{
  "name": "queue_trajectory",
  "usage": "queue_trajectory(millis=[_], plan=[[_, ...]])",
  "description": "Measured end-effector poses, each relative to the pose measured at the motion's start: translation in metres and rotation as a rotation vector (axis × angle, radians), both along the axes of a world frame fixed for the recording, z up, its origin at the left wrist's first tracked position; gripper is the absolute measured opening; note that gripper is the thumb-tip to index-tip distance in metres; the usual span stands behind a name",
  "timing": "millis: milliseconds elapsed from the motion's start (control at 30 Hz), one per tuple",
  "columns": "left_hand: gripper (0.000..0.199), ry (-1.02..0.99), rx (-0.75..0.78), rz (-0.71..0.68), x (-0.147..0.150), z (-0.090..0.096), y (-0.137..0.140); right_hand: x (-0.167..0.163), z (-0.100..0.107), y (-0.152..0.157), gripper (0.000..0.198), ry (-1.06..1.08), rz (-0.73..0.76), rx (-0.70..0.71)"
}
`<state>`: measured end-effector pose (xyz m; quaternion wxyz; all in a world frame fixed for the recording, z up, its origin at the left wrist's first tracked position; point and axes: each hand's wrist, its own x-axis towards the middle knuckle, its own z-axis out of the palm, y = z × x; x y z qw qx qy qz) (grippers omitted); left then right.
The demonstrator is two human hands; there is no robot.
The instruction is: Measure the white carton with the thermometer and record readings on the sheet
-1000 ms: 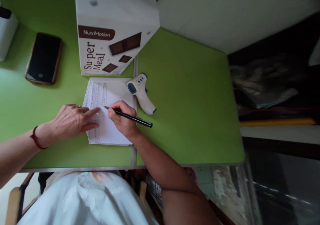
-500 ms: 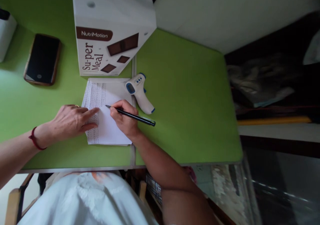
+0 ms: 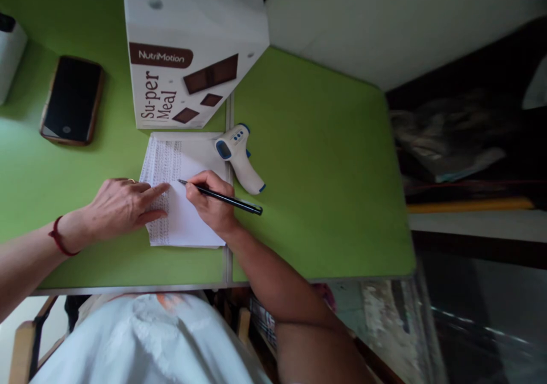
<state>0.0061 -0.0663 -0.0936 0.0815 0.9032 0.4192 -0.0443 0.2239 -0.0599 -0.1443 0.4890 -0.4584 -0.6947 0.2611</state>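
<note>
Pen (image 3: pixel 234 201) in right fingers (image 3: pixel 209 180)

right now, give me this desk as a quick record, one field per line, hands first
left hand: resting on the written side of the paper stack
right hand: gripping a black pen, tip pointing toward the handwriting
pen contact: cannot tell whether the tip touches
writing: small rows down the left part of the top sheet
thermometer: white and blue, by the paper's upper right corner
box: white, printed "NutriMotion Su-per Meal", just beyond the paper
phone: screen dark, left of the box
table: green top
</note>
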Motion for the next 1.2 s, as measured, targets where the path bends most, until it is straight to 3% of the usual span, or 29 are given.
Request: queue_trajectory(millis=[733, 1200], plan=[[0.050, 0.013, -0.013, 0.002, 0.0015, 0.0020, 0.0004, 0.0014, 0.0017, -0.0001, 0.024, -0.080, -0.003, -0.106], [0.051, 0.055, -0.018, -0.003, 0.0025, 0.0040, 0.0011, 0.0021, 0.0036, -0.0003, 0.018, -0.048, -0.027, -0.032]])
